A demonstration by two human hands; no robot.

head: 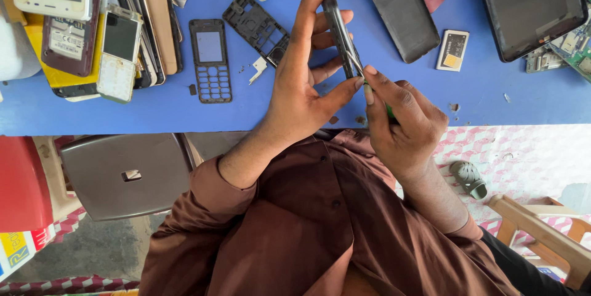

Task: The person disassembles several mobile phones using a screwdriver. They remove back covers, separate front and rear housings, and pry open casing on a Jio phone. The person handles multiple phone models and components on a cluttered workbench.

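Seen from the head camera, the left hand (301, 86) is holding a slim dark phone body (340, 28) edge-on above the blue worktop (258, 111), its fingers closed around the phone's long sides with the thumb pressing near the lower end. The right hand (403, 120) is pinching a thin metal-tipped tool with a green handle (369, 83), fingers closed on it, and the tip is touching the lower edge of the phone body. Both hands are hovering over the worktop's near edge. Just left of the left hand, a black keypad front frame with a pale screen window (210, 59) is lying flat, and a black inner plastic frame (257, 25) is resting beside it. A grey back cover (403, 19) is lying beyond the hands, with a small flat battery (453, 49) to its right. A dark tablet (529, 6) is sitting at the far right corner, and a pile of old phones (92, 25) is crowding the left end.
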